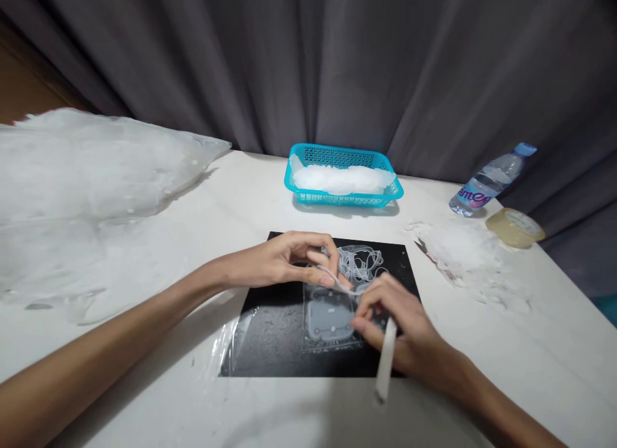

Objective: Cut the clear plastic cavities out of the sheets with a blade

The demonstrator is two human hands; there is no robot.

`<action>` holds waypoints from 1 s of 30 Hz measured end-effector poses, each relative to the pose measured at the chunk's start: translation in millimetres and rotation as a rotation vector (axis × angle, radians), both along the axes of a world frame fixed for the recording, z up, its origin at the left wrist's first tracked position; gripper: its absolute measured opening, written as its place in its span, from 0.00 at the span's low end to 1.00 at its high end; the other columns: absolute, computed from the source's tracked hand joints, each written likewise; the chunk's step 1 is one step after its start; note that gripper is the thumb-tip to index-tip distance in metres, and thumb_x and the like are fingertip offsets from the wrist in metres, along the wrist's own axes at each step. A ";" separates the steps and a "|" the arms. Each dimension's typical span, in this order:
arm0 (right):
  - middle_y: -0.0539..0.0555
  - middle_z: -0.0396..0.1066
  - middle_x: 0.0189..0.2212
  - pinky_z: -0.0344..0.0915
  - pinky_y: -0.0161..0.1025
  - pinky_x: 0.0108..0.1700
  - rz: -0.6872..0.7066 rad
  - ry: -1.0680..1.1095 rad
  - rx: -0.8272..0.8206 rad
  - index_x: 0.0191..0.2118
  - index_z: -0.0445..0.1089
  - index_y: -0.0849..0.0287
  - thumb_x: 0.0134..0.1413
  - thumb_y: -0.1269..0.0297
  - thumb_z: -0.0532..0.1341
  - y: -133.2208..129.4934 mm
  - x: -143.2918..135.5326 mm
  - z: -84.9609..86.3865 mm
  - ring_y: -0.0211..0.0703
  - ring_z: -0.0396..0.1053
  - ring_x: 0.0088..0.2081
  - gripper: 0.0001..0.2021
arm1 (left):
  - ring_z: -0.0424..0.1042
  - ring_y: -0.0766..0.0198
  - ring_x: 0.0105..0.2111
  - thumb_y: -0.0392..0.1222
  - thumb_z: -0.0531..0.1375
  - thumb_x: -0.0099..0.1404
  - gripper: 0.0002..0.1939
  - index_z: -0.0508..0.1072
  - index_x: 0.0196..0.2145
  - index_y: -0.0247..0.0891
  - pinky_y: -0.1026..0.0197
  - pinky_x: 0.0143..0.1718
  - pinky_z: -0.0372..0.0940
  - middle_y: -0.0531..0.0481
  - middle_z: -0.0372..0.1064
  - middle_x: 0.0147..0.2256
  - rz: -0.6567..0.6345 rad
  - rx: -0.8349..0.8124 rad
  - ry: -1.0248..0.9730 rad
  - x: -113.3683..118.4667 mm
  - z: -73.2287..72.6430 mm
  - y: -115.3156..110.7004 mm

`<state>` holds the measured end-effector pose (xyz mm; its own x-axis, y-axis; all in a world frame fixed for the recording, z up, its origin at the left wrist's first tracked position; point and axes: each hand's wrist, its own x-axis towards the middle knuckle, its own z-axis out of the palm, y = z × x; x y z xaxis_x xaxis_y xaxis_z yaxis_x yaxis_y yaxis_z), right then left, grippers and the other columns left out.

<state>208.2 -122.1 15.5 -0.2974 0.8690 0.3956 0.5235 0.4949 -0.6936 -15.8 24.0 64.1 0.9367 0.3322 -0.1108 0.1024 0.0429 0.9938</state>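
Observation:
My left hand is closed in a pinch on a thin pale cord-like strip. The strip runs across to my right hand, whose fingers are curled close to its other end. A narrow white stick-like tool with a dark tip is held in the right hand and points toward me. Under both hands, a clear sheet with rounded grey shapes lies on a black mat. Behind the fingers sits a tangle of thin pale loops. My fingers partly cover the sheet.
A blue basket holding a white bundle stands at the back. Large translucent plastic bags lie at the left. To the right are a water bottle, a tape roll, and small scissors beside clear scraps.

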 end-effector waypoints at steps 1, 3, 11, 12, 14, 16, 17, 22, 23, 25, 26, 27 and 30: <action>0.48 0.66 0.31 0.64 0.38 0.35 -0.095 0.065 0.033 0.37 0.64 0.54 0.65 0.64 0.66 1.0 0.8 -0.9 0.40 0.64 0.33 0.09 | 0.81 0.54 0.50 0.38 0.65 0.71 0.03 0.75 0.40 0.38 0.53 0.54 0.72 0.41 0.82 0.47 0.002 0.006 -0.007 0.6 -0.2 -0.6; 0.47 0.65 0.31 0.64 0.38 0.32 -0.220 0.123 0.104 0.38 0.64 0.54 0.61 0.61 0.70 3.5 0.8 -4.5 0.40 0.63 0.31 0.12 | 0.80 0.54 0.51 0.38 0.65 0.71 0.03 0.75 0.40 0.38 0.53 0.54 0.72 0.40 0.82 0.47 0.001 0.016 -0.009 1.4 -1.4 -1.6; 0.54 0.74 0.34 0.69 0.42 0.37 -0.206 -0.092 0.421 0.45 0.71 0.56 0.64 0.76 0.64 6.1 -1.6 -8.2 0.44 0.70 0.35 0.08 | 0.73 0.53 0.60 0.37 0.68 0.67 0.02 0.78 0.38 0.38 0.47 0.64 0.65 0.40 0.77 0.56 0.030 0.074 -0.033 2.7 -4.6 -3.8; 0.54 0.74 0.34 0.69 0.43 0.36 -0.216 -0.096 0.445 0.46 0.71 0.56 0.63 0.76 0.65 5.7 -0.2 -7.7 0.44 0.70 0.35 0.09 | 0.74 0.52 0.59 0.37 0.68 0.67 0.02 0.79 0.38 0.38 0.46 0.64 0.64 0.40 0.77 0.56 0.028 0.074 -0.034 3.0 -4.4 -4.0; 0.55 0.74 0.34 0.69 0.43 0.36 -0.237 -0.103 0.479 0.48 0.71 0.56 0.63 0.77 0.65 4.8 2.9 -7.0 0.44 0.71 0.35 0.11 | 0.74 0.52 0.59 0.36 0.68 0.67 0.02 0.80 0.38 0.37 0.45 0.65 0.63 0.40 0.77 0.56 0.024 0.075 -0.032 3.7 -4.6 -4.1; 0.55 0.74 0.34 0.69 0.44 0.36 -0.253 -0.114 0.498 0.49 0.72 0.56 0.62 0.77 0.65 3.9 5.6 -6.5 0.45 0.70 0.35 0.12 | 0.75 0.53 0.59 0.35 0.68 0.67 0.02 0.79 0.38 0.37 0.46 0.64 0.65 0.40 0.77 0.56 0.024 0.070 -0.031 4.0 -6.2 -3.5; 0.55 0.74 0.34 0.68 0.44 0.36 -0.257 -0.126 0.500 0.49 0.72 0.55 0.62 0.76 0.66 3.4 6.6 -6.1 0.46 0.70 0.35 0.12 | 0.75 0.53 0.58 0.35 0.68 0.67 0.01 0.79 0.37 0.37 0.48 0.62 0.66 0.40 0.77 0.56 0.028 0.064 -0.029 3.9 -7.6 -2.8; 0.55 0.75 0.34 0.68 0.44 0.35 -0.252 -0.185 0.498 0.48 0.72 0.56 0.62 0.76 0.67 3.1 7.7 -1.6 0.46 0.69 0.35 0.12 | 0.76 0.53 0.58 0.35 0.68 0.67 0.05 0.76 0.34 0.36 0.49 0.60 0.69 0.39 0.78 0.54 0.007 0.024 -0.025 3.8 -15.8 2.6; 0.55 0.75 0.34 0.68 0.44 0.35 -0.254 -0.187 0.499 0.47 0.73 0.55 0.62 0.76 0.66 3.5 7.2 -0.7 0.46 0.69 0.35 0.11 | 0.76 0.53 0.58 0.36 0.68 0.66 0.05 0.76 0.34 0.36 0.48 0.60 0.69 0.39 0.78 0.54 0.004 0.022 -0.024 4.4 -16.2 2.6; 0.55 0.74 0.33 0.68 0.44 0.34 -0.264 -0.172 0.494 0.46 0.73 0.55 0.63 0.75 0.66 4.1 5.5 0.4 0.47 0.69 0.34 0.10 | 0.76 0.53 0.57 0.37 0.68 0.67 0.04 0.76 0.35 0.36 0.47 0.59 0.69 0.39 0.78 0.54 0.008 0.037 -0.019 6.6 -14.3 -0.1; 0.55 0.74 0.33 0.68 0.45 0.34 -0.267 -0.154 0.481 0.46 0.73 0.55 0.63 0.75 0.65 4.2 4.3 0.6 0.47 0.69 0.34 0.09 | 0.77 0.53 0.55 0.38 0.69 0.66 0.05 0.76 0.36 0.37 0.48 0.58 0.69 0.40 0.79 0.54 0.014 0.054 -0.014 8.1 -12.2 -2.8; 0.55 0.74 0.33 0.67 0.45 0.34 -0.266 -0.128 0.461 0.45 0.74 0.55 0.64 0.75 0.65 4.1 2.8 0.4 0.46 0.69 0.34 0.08 | 0.78 0.54 0.53 0.38 0.69 0.66 0.06 0.76 0.38 0.37 0.49 0.57 0.69 0.41 0.79 0.52 0.024 0.074 -0.006 9.8 -9.6 -6.2; 0.54 0.75 0.32 0.67 0.44 0.35 -0.223 -0.050 0.377 0.43 0.73 0.56 0.65 0.75 0.63 3.7 -1.3 -0.3 0.45 0.69 0.34 0.06 | 0.80 0.59 0.42 0.42 0.69 0.67 0.08 0.76 0.40 0.37 0.57 0.47 0.71 0.46 0.81 0.41 0.068 0.165 0.046 14.1 -1.5 -16.4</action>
